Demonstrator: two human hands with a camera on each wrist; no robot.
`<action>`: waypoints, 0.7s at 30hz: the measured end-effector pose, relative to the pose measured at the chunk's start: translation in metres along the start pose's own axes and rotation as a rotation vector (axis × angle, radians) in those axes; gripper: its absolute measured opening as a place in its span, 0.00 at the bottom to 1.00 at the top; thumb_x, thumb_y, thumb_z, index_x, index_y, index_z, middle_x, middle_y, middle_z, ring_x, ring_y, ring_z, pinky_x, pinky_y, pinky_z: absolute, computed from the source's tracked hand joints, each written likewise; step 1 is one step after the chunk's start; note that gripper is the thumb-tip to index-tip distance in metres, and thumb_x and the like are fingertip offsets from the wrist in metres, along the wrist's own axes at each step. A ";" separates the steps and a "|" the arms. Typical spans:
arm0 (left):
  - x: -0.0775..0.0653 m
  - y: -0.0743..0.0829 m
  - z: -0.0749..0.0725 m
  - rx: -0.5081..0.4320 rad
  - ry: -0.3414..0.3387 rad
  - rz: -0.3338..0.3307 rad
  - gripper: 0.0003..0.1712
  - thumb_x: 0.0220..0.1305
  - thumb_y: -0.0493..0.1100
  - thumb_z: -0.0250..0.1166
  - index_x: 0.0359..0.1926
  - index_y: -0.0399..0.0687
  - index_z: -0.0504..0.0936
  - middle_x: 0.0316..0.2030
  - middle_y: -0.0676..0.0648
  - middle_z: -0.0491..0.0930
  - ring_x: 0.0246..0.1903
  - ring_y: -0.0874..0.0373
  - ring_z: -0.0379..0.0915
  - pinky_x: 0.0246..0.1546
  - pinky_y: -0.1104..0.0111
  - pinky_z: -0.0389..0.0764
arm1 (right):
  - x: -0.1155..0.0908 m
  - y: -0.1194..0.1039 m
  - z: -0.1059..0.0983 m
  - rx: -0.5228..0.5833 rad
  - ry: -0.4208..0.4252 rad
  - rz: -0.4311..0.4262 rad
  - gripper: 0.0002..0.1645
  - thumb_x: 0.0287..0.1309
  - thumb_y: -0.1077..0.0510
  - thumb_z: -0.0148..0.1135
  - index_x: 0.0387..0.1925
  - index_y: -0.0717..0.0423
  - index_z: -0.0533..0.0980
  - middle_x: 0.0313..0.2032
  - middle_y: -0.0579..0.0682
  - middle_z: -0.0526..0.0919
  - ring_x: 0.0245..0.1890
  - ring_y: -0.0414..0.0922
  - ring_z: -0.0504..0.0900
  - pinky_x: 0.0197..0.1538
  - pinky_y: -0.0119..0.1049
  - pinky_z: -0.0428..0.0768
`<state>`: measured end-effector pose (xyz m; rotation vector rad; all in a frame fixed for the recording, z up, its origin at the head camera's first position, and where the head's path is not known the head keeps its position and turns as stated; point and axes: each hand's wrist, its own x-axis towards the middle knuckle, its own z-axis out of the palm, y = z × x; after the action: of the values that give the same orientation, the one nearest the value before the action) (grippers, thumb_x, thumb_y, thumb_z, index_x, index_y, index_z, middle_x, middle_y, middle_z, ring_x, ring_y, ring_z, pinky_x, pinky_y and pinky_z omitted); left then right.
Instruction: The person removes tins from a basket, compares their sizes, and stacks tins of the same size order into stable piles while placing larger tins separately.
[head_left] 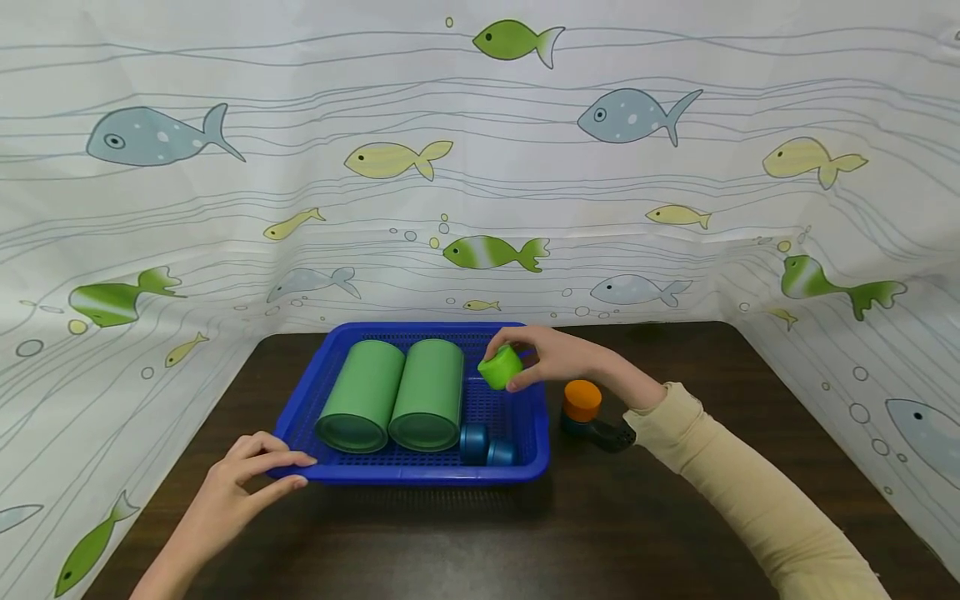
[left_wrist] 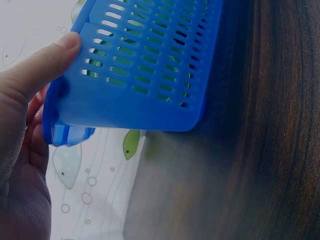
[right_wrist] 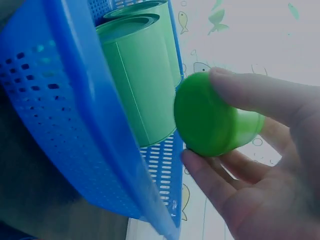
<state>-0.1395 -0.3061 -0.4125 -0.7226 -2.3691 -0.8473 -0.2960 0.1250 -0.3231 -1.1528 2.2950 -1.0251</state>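
Observation:
My right hand (head_left: 558, 357) pinches a small bright green round container (head_left: 500, 367) between thumb and fingers. It is above the right side of a blue plastic basket (head_left: 420, 476). In the right wrist view the container's broad round end (right_wrist: 202, 117) faces the camera, with a paler section behind it. At the basket's near left corner, my left hand (head_left: 243, 479) grips the rim, thumb (left_wrist: 62, 47) against the outer wall and the other fingers behind. Two large green cans (head_left: 363, 387) lie side by side in the basket, next to two small blue metallic containers (head_left: 474, 443).
Right of the basket, on the dark wooden table (head_left: 480, 542), stands a small round thing with an orange top (head_left: 582, 399). A black piece with small holes (head_left: 613, 437) lies against it, near my right sleeve. A fish-patterned sheet (head_left: 480, 167) encloses the back and sides.

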 end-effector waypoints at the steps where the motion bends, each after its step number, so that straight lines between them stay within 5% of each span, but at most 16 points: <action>1: 0.000 0.000 0.000 0.000 -0.002 -0.005 0.28 0.38 0.25 0.78 0.40 0.56 0.89 0.35 0.63 0.76 0.42 0.72 0.64 0.41 0.80 0.65 | -0.002 0.001 0.000 0.004 0.012 -0.003 0.24 0.58 0.60 0.69 0.56 0.48 0.74 0.59 0.51 0.75 0.52 0.47 0.76 0.60 0.45 0.79; 13: 0.001 0.000 0.001 0.002 -0.009 -0.006 0.27 0.38 0.25 0.78 0.40 0.55 0.89 0.35 0.63 0.76 0.42 0.72 0.64 0.42 0.81 0.64 | -0.026 0.013 0.003 0.103 0.152 -0.026 0.25 0.55 0.62 0.71 0.54 0.53 0.73 0.56 0.55 0.77 0.50 0.51 0.79 0.56 0.48 0.81; 21: 0.002 -0.002 0.000 0.006 -0.003 0.030 0.28 0.36 0.25 0.78 0.40 0.55 0.89 0.35 0.63 0.76 0.42 0.72 0.64 0.41 0.80 0.65 | -0.042 0.014 0.001 0.128 0.225 -0.007 0.28 0.54 0.64 0.71 0.55 0.53 0.71 0.56 0.55 0.77 0.50 0.51 0.79 0.55 0.37 0.81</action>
<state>-0.1422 -0.3071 -0.4119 -0.7561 -2.3567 -0.8259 -0.2780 0.1641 -0.3341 -1.0414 2.3532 -1.3436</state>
